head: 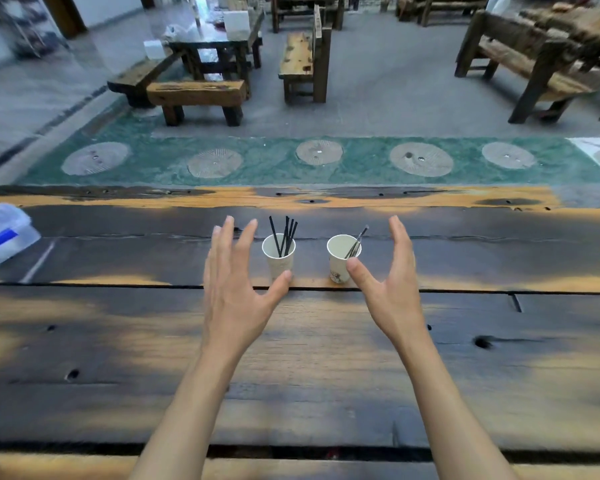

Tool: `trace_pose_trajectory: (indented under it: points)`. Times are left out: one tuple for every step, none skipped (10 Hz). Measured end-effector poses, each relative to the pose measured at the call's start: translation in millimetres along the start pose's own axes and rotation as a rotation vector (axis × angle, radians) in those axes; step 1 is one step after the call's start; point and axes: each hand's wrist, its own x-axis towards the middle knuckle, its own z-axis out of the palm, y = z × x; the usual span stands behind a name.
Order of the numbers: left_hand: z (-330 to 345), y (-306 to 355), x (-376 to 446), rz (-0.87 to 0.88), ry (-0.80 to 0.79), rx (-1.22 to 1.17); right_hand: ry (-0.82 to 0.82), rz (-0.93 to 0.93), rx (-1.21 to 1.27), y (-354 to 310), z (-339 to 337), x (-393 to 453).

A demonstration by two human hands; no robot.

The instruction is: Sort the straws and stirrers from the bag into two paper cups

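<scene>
Two white paper cups stand side by side on the dark wooden table (118,341). The left cup (280,262) holds several black sticks (285,235) that fan upward. The right cup (338,263) holds a few thin wrapped straws (358,241) leaning right. My left hand (234,282) hovers just left of the left cup with straight spread fingers, its thumb tip in front of the cup's base. My right hand (390,282) hovers just right of the right cup, fingers straight, thumb in front of the cup's side. Neither hand holds anything.
A clear plastic bag (0,233) with a blue strip lies at the table's far left edge. Beyond the table are a green floor band with round stone discs, wooden benches (196,95) and more tables.
</scene>
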Motion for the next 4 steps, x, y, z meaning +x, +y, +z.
trace_pose_trajectory:
  points:
    - [-34.5, 24.4, -23.6, 0.06, 0.033, 0.042, 0.009, -0.139, -0.166, -30.4, -18.9, -28.5]
    - [-62.3, 44.3, -46.3, 0.112, 0.046, 0.094, -0.01, -0.239, -0.287, -54.1, -35.0, -59.0]
    - [-81.9, 55.0, -70.9, 0.142, 0.038, 0.133, -0.043, -0.275, -0.344, -67.1, -46.6, -89.0]
    - [-97.8, 65.0, -89.2, 0.145, 0.028, 0.131, -0.1, -0.253, -0.328, -76.4, -51.9, -112.9]
